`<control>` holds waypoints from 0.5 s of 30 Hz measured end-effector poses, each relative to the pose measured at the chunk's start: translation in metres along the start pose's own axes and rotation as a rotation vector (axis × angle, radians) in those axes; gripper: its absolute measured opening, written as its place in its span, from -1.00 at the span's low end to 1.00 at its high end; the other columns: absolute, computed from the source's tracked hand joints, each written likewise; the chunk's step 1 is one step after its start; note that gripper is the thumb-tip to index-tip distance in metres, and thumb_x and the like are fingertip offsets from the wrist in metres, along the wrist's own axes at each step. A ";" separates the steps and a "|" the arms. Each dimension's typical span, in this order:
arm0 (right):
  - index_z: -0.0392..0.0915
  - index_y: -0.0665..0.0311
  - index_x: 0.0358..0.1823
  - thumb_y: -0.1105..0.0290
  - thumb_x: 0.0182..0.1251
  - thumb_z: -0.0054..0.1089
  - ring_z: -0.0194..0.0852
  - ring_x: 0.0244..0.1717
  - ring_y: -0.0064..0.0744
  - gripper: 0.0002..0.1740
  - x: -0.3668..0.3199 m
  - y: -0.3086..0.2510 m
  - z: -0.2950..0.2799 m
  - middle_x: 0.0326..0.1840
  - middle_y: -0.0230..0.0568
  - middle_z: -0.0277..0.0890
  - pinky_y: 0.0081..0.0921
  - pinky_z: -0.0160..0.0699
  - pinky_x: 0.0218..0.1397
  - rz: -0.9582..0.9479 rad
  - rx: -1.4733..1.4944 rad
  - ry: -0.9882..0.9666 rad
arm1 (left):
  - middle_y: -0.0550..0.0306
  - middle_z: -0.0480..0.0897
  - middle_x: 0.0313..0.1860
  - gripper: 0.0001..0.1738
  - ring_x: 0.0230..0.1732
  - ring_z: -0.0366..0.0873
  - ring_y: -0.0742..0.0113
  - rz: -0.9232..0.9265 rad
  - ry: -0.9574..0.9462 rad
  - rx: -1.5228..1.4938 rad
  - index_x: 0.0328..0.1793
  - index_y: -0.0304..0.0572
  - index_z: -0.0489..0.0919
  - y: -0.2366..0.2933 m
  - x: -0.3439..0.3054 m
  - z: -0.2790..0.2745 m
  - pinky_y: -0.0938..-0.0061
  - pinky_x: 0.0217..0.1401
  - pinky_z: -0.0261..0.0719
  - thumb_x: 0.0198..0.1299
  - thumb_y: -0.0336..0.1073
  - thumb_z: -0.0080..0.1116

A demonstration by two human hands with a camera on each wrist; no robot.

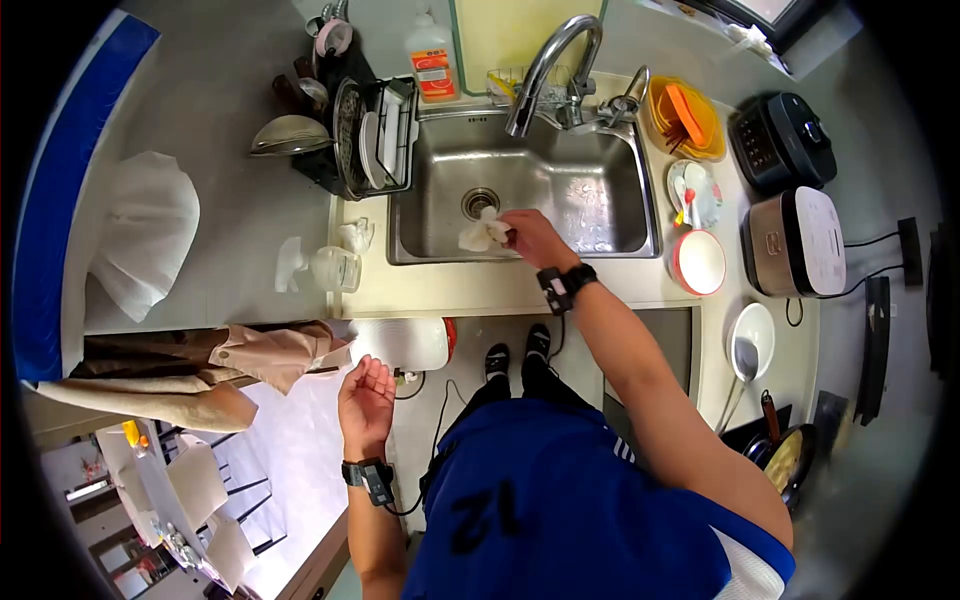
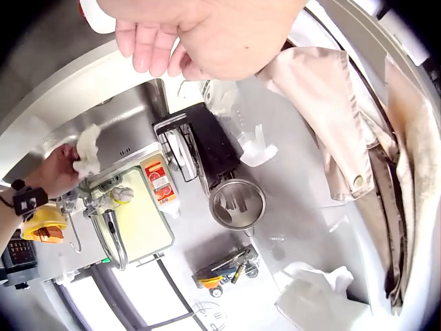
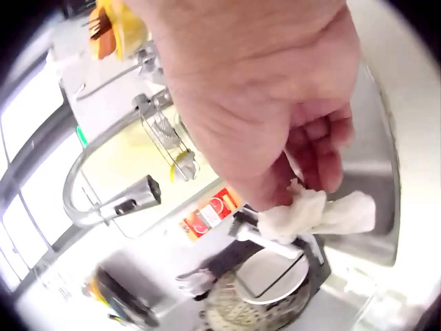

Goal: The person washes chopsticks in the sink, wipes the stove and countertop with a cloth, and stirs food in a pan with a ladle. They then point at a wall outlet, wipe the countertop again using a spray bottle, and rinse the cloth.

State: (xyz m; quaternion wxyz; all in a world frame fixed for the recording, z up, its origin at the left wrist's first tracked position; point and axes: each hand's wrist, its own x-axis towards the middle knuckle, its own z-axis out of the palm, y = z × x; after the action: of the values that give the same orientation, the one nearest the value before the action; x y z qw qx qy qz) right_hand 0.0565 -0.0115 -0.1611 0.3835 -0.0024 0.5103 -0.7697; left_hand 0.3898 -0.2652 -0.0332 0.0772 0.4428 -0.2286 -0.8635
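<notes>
My right hand (image 1: 535, 238) pinches a crumpled white tissue (image 1: 484, 232) over the front part of the steel sink (image 1: 560, 190). In the right wrist view the tissue (image 3: 317, 215) hangs from between thumb and fingertips. My left hand (image 1: 367, 402) is held palm up in front of the counter, fingers loosely bent, with nothing in it. Behind the sink stands a tall chrome faucet (image 1: 552, 70), its spout over the basin. The round drain (image 1: 480, 203) shows just beyond the tissue.
Left of the sink are a dish rack (image 1: 390, 140) with plates and a clear plastic container (image 1: 338, 268). An orange-labelled bottle (image 1: 432, 65) stands behind. On the right are a red-rimmed bowl (image 1: 699, 262), a white bowl (image 1: 752, 335), a rice cooker (image 1: 800, 242) and a frying pan (image 1: 792, 462).
</notes>
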 end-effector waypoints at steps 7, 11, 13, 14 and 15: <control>0.40 0.31 0.31 0.17 0.64 -0.23 0.40 0.42 0.02 -0.55 -0.090 -0.021 0.001 0.41 0.06 0.42 0.02 0.46 0.46 -0.016 0.656 -0.166 | 0.27 0.71 -0.11 -0.78 -0.04 0.64 0.36 -0.045 -0.041 0.032 0.04 -0.07 0.64 -0.020 0.008 0.008 0.40 0.15 0.56 0.30 -0.26 0.26; 0.43 0.27 0.29 0.14 0.63 -0.15 0.45 0.36 0.00 -0.56 -0.115 -0.014 -0.015 0.34 0.00 0.47 -0.02 0.51 0.41 -0.057 0.655 -0.066 | 0.28 0.70 -0.10 -0.76 -0.02 0.63 0.37 -0.070 -0.089 0.081 0.05 -0.08 0.64 -0.026 0.014 0.032 0.41 0.15 0.55 0.30 -0.25 0.25; 0.46 0.26 0.26 0.13 0.61 -0.10 0.49 0.32 -0.03 -0.58 -0.128 -0.014 -0.018 0.28 -0.04 0.51 -0.04 0.54 0.38 -0.071 0.663 -0.035 | 0.27 0.70 -0.09 -0.76 -0.02 0.63 0.36 -0.076 -0.129 0.094 0.06 -0.09 0.64 -0.028 0.019 0.040 0.42 0.15 0.55 0.30 -0.25 0.25; 0.47 0.25 0.23 0.14 0.60 -0.07 0.52 0.28 -0.06 -0.60 -0.130 -0.011 -0.022 0.25 -0.07 0.52 -0.05 0.56 0.35 -0.087 0.669 -0.045 | 0.26 0.71 -0.09 -0.76 -0.03 0.65 0.36 -0.085 -0.136 0.099 0.05 -0.10 0.64 -0.030 0.020 0.045 0.41 0.15 0.56 0.30 -0.27 0.25; 0.49 0.25 0.20 0.14 0.60 -0.05 0.54 0.24 -0.08 -0.61 -0.132 -0.005 -0.027 0.21 -0.10 0.54 -0.07 0.58 0.33 -0.101 0.676 -0.057 | 0.26 0.73 -0.10 -0.77 -0.03 0.66 0.36 -0.094 -0.141 0.105 0.05 -0.10 0.64 -0.031 0.021 0.049 0.41 0.15 0.57 0.30 -0.28 0.25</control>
State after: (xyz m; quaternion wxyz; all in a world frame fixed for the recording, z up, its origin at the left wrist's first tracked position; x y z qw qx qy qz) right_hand 0.1358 0.0888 -0.1190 0.3381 0.0782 0.2145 -0.9130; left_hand 0.3401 -0.2287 -0.0377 -0.0029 0.3946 -0.2574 -0.8821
